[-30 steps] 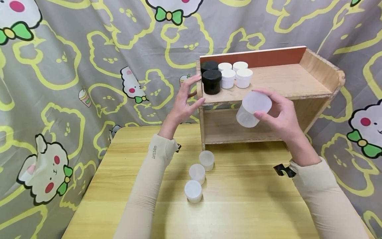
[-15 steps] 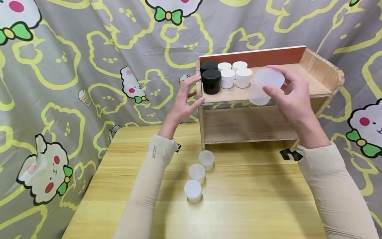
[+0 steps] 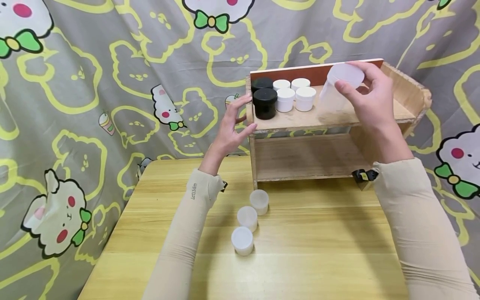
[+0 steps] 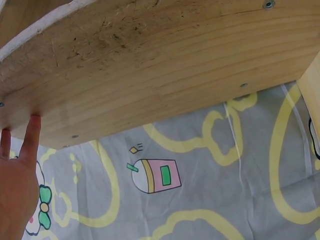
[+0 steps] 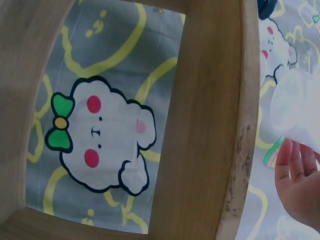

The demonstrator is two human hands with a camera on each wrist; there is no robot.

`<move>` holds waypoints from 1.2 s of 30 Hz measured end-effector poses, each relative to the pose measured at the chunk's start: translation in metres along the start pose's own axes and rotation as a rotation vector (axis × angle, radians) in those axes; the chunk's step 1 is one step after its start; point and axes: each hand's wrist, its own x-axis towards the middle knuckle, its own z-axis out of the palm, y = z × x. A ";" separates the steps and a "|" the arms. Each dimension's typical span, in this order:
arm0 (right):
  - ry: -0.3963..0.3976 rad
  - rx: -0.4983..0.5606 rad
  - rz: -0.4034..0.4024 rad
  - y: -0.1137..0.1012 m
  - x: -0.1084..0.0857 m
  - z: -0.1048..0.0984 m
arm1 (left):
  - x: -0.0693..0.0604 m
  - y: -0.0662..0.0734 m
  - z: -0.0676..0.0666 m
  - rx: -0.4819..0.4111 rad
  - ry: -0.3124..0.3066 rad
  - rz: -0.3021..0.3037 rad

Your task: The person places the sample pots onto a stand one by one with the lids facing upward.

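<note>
My right hand (image 3: 375,98) holds a large translucent plastic jar (image 3: 331,93) above the front of the top shelf, right of the white jars. In the right wrist view the same pale jar (image 5: 297,107) sits above the fingers (image 5: 296,162). My left hand (image 3: 233,127) rests against the left side of the small wooden shelf (image 3: 300,154); the left wrist view has its fingertips touching the wood panel (image 4: 150,75). Two black jars (image 3: 265,104) stand at the top shelf's left end. Several white jars (image 3: 305,99) stand beside them in two rows.
Three small translucent jars (image 3: 242,239) stand in a slanting line on the wooden table (image 3: 300,254), in front of the shelf's left end. The shelf has a raised right side panel (image 3: 406,85) and a red-brown back board. A patterned curtain (image 3: 131,96) hangs behind.
My right hand has carried the large translucent jar up and to the right, from in front of the shelf to over the top board. The left hand has stayed in place.
</note>
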 end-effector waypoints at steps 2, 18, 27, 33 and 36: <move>0.014 -0.011 0.019 0.001 0.005 0.000 | 0.000 0.000 0.000 0.003 -0.001 -0.002; 0.004 -0.142 0.131 0.000 0.037 0.010 | 0.000 -0.001 0.000 0.003 0.010 0.011; 0.002 -0.180 0.200 0.016 0.047 0.015 | -0.001 -0.004 0.002 0.000 0.009 0.015; -0.010 -0.280 0.227 0.025 0.051 0.019 | 0.000 -0.004 0.002 -0.005 0.014 0.015; -0.018 -0.323 0.234 0.030 0.051 0.021 | -0.001 -0.004 0.002 -0.004 0.013 0.015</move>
